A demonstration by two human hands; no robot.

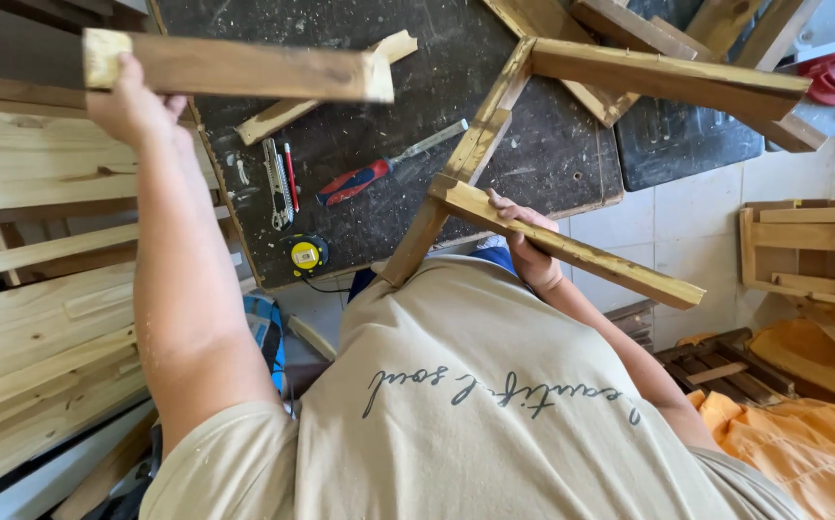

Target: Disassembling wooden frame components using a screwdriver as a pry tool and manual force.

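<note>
1. A dark bench (389, 58) dusted with sawdust fills the upper middle. Pale planks (32, 318) are stacked on the left, and on the right are a tiled floor (697, 221), a small wooden crate (803, 246) and an orange cloth (803, 453).
2. On the bench lie a chisel (379, 171) with a red and blue handle, a utility knife (278, 183), a red pencil (290, 178) and a yellow tape measure (307, 254), all untouched.
3. The step in hand looks like holding up and steadying a wooden frame (658, 82) above the bench, close to the person's chest.
4. The left hand (133, 106) is raised, its fingers wrapped tightly round the end of a wooden bar (244, 69).
5. The right hand (523, 241) lies on a lower rail (572, 252) of the frame, with the fingers curled over its top edge in a light hold.
6. Any further handling calls for both grips to stay firm and level, since the frame hangs in the air with little or no support from the bench that can be seen.
7. The frame is made of squared, honey-brown sticks with visible grain, joined at angles, and several ends jut outward. Whether the bar in the left hand joins it cannot be told.
</note>
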